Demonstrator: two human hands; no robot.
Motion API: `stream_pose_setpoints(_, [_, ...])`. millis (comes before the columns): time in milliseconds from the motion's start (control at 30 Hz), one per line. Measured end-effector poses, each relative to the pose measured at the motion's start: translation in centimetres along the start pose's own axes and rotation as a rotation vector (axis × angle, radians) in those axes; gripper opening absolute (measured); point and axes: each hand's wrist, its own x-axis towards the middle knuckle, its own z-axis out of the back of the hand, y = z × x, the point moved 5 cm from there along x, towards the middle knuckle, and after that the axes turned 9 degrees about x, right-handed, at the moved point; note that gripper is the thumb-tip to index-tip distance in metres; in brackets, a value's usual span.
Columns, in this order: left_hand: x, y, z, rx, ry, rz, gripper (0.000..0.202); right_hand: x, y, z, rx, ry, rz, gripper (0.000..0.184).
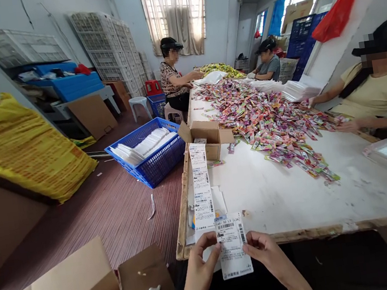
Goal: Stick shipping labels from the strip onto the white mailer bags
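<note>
A printed shipping label [234, 249] is held upright between my two hands at the table's near edge. My left hand [205, 258] pinches its left side, thumb in front. On the other side my right hand [264, 252] grips the right edge between thumb and fingers. Behind it, a long strip of joined labels [201, 187] lies along the table's left edge. The strip runs up to an open cardboard box [210, 150]. Whether the held label is still joined to the strip I cannot tell.
A big pile of small colourful packets [264, 111] covers the far table [259, 203]. A blue basket [157, 169] of white bags stands left. A cardboard carton [69, 287] is at lower left. Three people sit around the table, one [384, 94] at right.
</note>
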Motion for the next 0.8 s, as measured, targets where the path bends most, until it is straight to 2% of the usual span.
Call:
stream_pose_setpoints(67, [0.2, 0.2, 0.2, -0.025, -0.018, 0.010, 0.038, -0.2, 0.3, 0.5, 0.041, 0.013, -0.004, 0.037])
stream_pose_setpoints(167, [0.3, 0.6, 0.6, -0.036, -0.048, 0.040, 0.040, -0.5, 0.9, 2.2, 0.099, -0.049, 0.019, 0.037])
stream_pose_setpoints(333, [0.5, 1.2, 0.8, -0.031, -0.050, 0.049, 0.043, -1.2, 1.7, 6.6, 0.126, -0.192, 0.104, 0.033])
stream_pose_setpoints(433, [0.5, 1.5, 0.8, -0.028, -0.051, 0.052, 0.043, -1.2, 2.0, 10.0, 0.134, -0.375, 0.228, 0.031])
stream_pose_setpoints(500, [0.5, 1.7, 0.7, -0.039, -0.062, 0.053, 0.043, -0.9, 2.6, 12.2, 0.120, -0.542, 0.370, 0.044])
stream_pose_setpoints(567, [0.4, 1.9, 0.6, -0.072, -0.093, 0.054, 0.042, -0.3, 3.4, 13.9, 0.043, -0.698, 0.507, 0.076])
stream_pose_setpoints(633, [0.4, 2.1, 0.6, -0.099, -0.128, 0.057, 0.043, 0.8, 4.3, 15.0, -0.139, -0.831, 0.613, 0.102])
stream_pose_setpoints(667, [0.4, 2.1, 0.6, -0.102, -0.140, 0.061, 0.044, 1.5, 4.8, 15.4, -0.255, -0.884, 0.644, 0.109])
stream_pose_setpoints(733, [0.5, 2.1, 0.6, -0.099, -0.147, 0.067, 0.045, 3.1, 5.6, 16.5, -0.470, -1.001, 0.644, 0.115])
stream_pose_setpoints(800, [0.4, 2.0, 0.7, -0.091, -0.126, 0.069, 0.045, 4.6, 6.3, 18.1, -0.584, -1.133, 0.569, 0.118])
